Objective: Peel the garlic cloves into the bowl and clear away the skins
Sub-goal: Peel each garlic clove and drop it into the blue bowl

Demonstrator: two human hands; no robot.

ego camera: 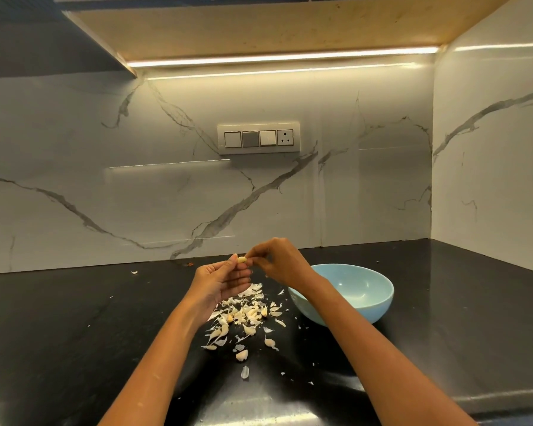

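Clove [242, 259]: light, slick — my left hand [220, 279] pinches it at its base.
Skin: papery; my right hand [279, 261] nips the tip beyond that pinch.

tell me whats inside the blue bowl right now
The visible inside of the blue bowl shows bare glaze, no cloves. The right hand and its forearm cover the bowl's near left part, so anything lying there can't be seen.
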